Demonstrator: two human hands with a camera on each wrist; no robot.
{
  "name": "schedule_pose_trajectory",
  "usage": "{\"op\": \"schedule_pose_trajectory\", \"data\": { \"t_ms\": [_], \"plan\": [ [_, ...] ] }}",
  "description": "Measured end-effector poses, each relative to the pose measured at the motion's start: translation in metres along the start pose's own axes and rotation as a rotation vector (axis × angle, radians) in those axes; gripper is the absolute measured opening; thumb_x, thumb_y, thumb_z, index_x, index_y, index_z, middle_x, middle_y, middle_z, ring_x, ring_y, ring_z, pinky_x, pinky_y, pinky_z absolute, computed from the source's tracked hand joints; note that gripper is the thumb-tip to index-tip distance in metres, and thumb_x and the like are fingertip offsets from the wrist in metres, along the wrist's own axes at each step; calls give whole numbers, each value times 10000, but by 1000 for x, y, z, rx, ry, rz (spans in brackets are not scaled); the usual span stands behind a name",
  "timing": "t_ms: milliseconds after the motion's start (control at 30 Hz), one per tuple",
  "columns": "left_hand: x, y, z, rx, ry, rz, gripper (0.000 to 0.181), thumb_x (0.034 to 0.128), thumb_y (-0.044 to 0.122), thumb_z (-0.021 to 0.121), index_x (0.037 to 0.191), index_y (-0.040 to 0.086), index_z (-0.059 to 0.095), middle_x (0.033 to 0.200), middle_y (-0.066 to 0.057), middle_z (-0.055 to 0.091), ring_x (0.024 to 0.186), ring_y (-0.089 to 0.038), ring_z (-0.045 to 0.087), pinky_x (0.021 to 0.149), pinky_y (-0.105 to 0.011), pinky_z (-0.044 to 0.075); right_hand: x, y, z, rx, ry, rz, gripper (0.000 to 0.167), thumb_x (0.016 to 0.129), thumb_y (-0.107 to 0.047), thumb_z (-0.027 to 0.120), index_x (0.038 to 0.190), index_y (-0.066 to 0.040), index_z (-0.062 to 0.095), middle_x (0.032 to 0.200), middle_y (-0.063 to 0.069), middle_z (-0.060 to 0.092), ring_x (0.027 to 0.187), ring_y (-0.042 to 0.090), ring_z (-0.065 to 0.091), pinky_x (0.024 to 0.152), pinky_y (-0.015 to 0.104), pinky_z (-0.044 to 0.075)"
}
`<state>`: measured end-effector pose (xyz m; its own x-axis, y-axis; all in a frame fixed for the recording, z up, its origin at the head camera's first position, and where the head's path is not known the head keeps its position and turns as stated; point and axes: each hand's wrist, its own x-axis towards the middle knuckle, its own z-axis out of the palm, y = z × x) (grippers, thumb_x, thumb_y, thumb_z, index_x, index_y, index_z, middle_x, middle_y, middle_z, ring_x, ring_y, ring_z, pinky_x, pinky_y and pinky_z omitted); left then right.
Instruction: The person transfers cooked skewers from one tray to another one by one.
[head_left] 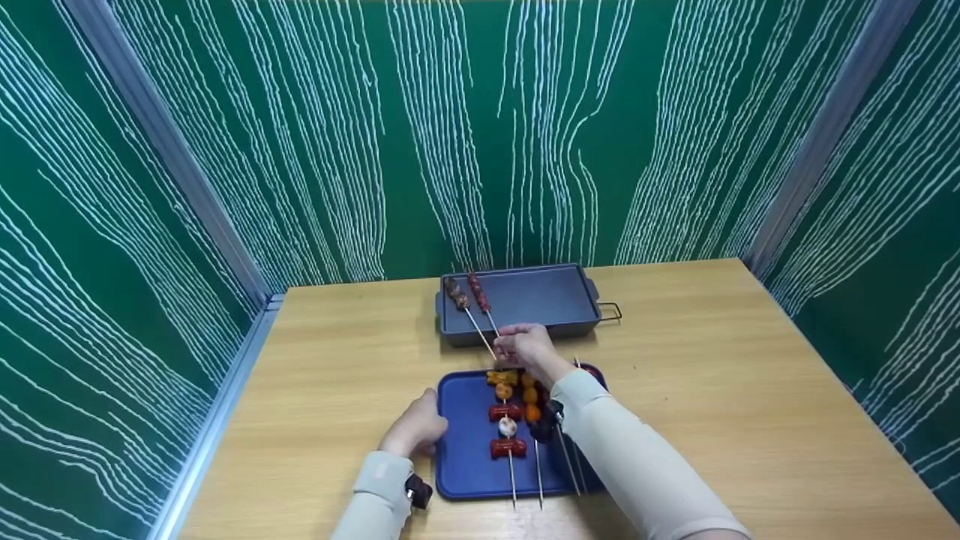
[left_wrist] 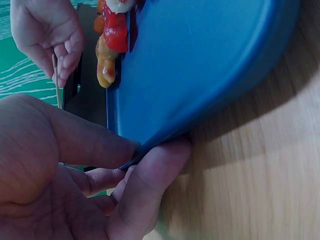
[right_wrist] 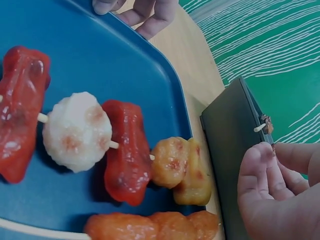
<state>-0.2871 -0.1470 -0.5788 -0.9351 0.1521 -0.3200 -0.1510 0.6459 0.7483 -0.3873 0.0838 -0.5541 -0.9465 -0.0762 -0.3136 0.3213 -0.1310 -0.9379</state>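
Observation:
My left hand [head_left: 416, 425] pinches the rim of a blue tray [head_left: 461, 450] at its left side; in the left wrist view the thumb and fingers [left_wrist: 165, 160] close on the rim near a corner. My right hand [head_left: 531, 350] is over the front edge of a dark grey grill pan [head_left: 532, 296]. It pinches the stick of a red meat skewer [head_left: 478, 291] whose food end lies in the pan. Beside that lies a brown meat skewer [head_left: 456, 292], its stick jutting over the pan's front edge. On the tray sits a vegetable skewer [right_wrist: 125, 150] with red, white and yellow pieces.
A skewer of orange balls [head_left: 531, 397] lies beside the vegetable skewer, with more skewers partly hidden under my right forearm. The pan has a wire handle [head_left: 611, 310] on its right. Behind the wooden table [head_left: 337, 345] stands a green wall with white lines [head_left: 427, 150].

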Motion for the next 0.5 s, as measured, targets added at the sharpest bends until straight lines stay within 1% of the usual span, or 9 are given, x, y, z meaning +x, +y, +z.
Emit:
{"op": "schedule_pose_trajectory", "data": {
  "t_ms": [167,300,500],
  "plan": [
    [0,1,0,19,12,4,737,954,-44,460,1645,-140,223,1544,-394,465,565,-206,585,406,-256,490,2,-4,-2,-38,-30,23,363,1005,107,626,1362,158,583,855,88,717,689,140,647,668,274,621],
    [0,0,0,33,20,14,733,951,-46,469,1635,-156,228,1527,-415,471,536,-197,573,399,-264,500,1,-6,-3,-68,-63,38,376,1001,135,586,1375,168,558,852,83,686,703,152,624,678,280,594],
    [1,0,1,19,21,9,741,958,-52,457,1646,-155,200,1546,-425,452,518,-190,558,396,-272,507,-1,-9,-4,-166,-110,44,392,992,143,556,1382,181,553,843,81,656,718,161,626,689,281,600]
  ]
}}
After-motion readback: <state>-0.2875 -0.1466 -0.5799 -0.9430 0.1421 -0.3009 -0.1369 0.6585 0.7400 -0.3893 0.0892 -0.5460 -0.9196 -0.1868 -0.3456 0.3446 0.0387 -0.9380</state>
